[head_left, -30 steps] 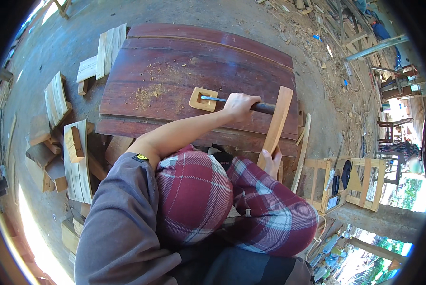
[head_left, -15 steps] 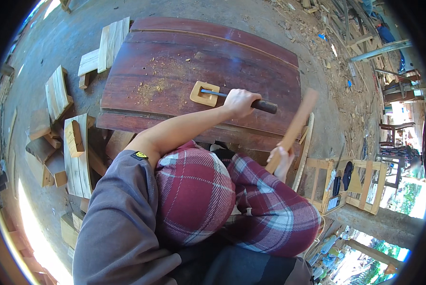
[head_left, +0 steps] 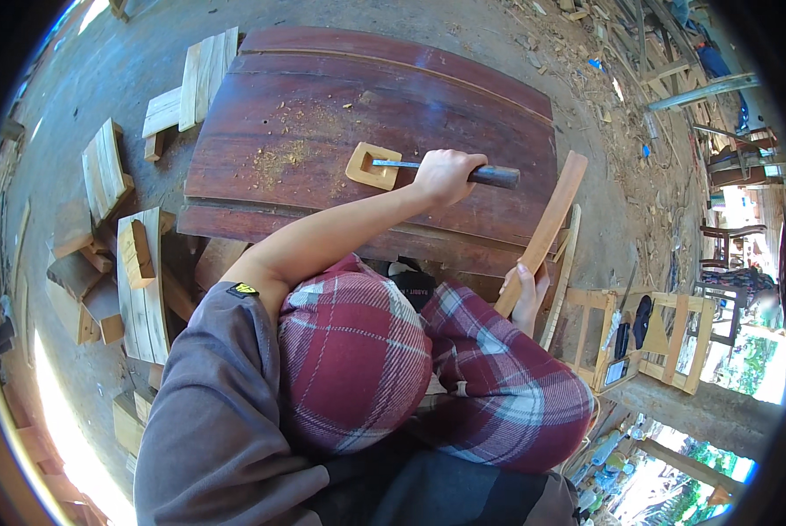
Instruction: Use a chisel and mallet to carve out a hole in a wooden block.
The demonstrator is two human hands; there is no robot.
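My left hand is wrapped round a chisel with a dark handle. Its metal blade runs left, and the tip lies inside the hollow of a small pale wooden block. That block rests on a broad reddish-brown wooden board. In my right hand, over my right knee, a flat wooden stick is gripped near its lower end. The stick slants up to the right, its upper end past the board's right edge and apart from the chisel handle.
Wood chips and sawdust are scattered on the board. Pale wooden pieces and stacked offcuts lie on the ground at left. A wooden frame stands at right, with a curved wooden strip beside my right hand.
The chisel and my left hand have shifted slightly right and up, the blade lying flatter. The block has moved a little left. The stick's top has risen slightly and swung left.
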